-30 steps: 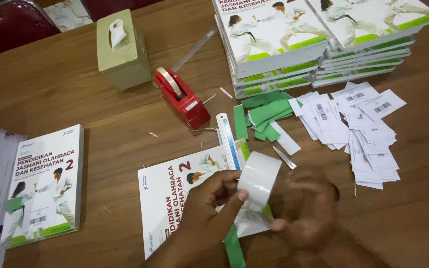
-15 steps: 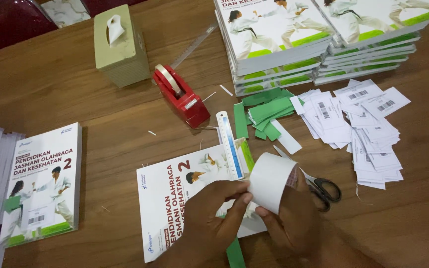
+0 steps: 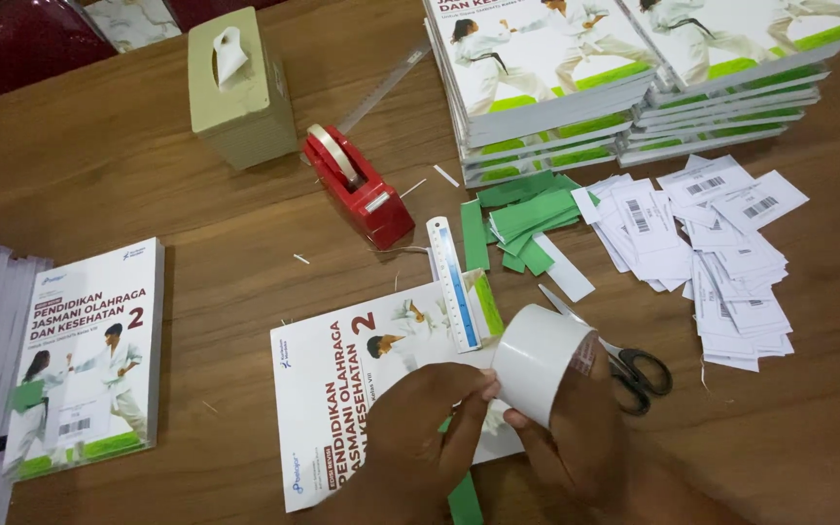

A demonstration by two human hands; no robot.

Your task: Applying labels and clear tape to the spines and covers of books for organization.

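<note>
While both hands work low over the wooden table (image 3: 245, 224), the one real container in sight is the beige tissue box (image 3: 237, 92) at the far side, with a white tissue poking up through its top slot. Just beside it sits a red tape dispenser (image 3: 362, 187) carrying its own roll of clear tape.

A wide roll of white tape (image 3: 537, 362) is held up off the table in the right hand (image 3: 580, 428), whose fingers are curled closed around its far side. The left hand (image 3: 430, 418) is pinched shut at the roll's near edge, thumb and fingertips touching it; I cannot tell whether it has a loose end of tape. Both hands hover over a white book (image 3: 342, 389) lying flat, with a ruler (image 3: 453, 282) laid across its upper corner and a green strip (image 3: 464, 501) showing below the hands.

Scissors (image 3: 634, 367) lie just right of the roll. Farther back are cut green paper pieces (image 3: 522, 219), a heap of white barcode labels (image 3: 721, 253) and stacked books (image 3: 634, 78). Another book (image 3: 89, 355) lies well to the left.
</note>
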